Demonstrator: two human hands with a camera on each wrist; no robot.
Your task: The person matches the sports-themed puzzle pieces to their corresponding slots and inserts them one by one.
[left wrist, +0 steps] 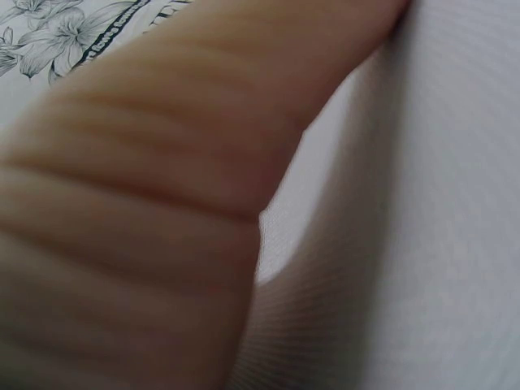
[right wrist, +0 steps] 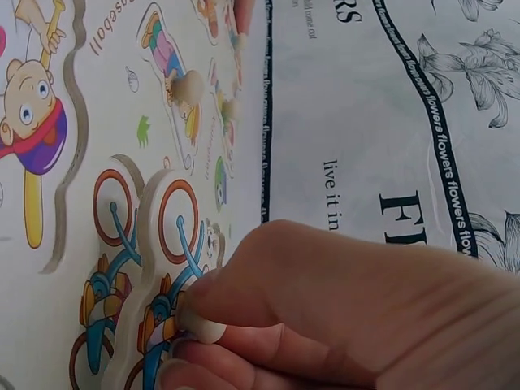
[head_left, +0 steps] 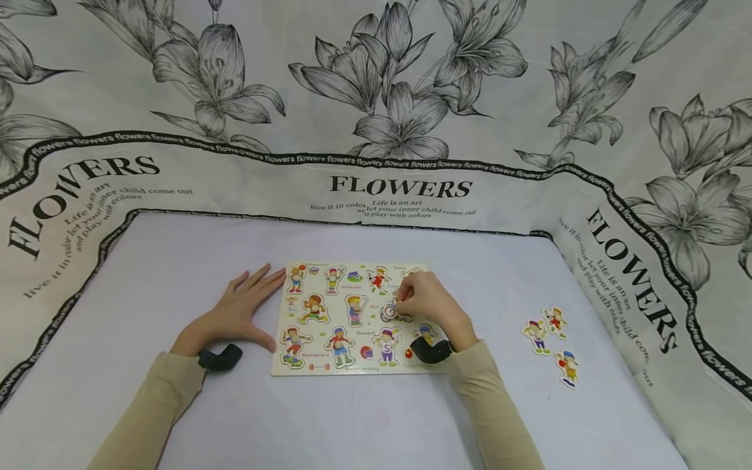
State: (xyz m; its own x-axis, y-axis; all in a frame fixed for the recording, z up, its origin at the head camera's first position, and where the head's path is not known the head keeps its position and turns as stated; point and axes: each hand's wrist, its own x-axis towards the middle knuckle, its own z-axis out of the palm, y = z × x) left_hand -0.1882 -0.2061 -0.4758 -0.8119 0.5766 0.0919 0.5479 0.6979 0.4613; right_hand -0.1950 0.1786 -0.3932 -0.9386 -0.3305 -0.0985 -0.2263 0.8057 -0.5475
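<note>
A cream puzzle board [head_left: 279, 364] with printed sports figures lies on the table, several figure pieces with knobs set in it. My right hand [head_left: 435, 301] pinches the knob of a cyclist puzzle piece [right wrist: 168, 280] between thumb and fingers. In the right wrist view, that piece stands slightly off the board, over a matching printed cyclist [right wrist: 106, 268]. My left hand [head_left: 237, 316] is spread beside the board's left edge, its fingertips and thumb at that edge. The left wrist view shows only a close, blurred part of this hand [left wrist: 162, 162].
Three loose figure pieces lie right of the board: one in a purple cap [head_left: 536, 337], one in red [head_left: 555, 322], one in a blue cap [head_left: 568, 368]. White cloth covers the table [head_left: 235, 418]. A flower-printed curtain [head_left: 399, 176] borders the back and sides.
</note>
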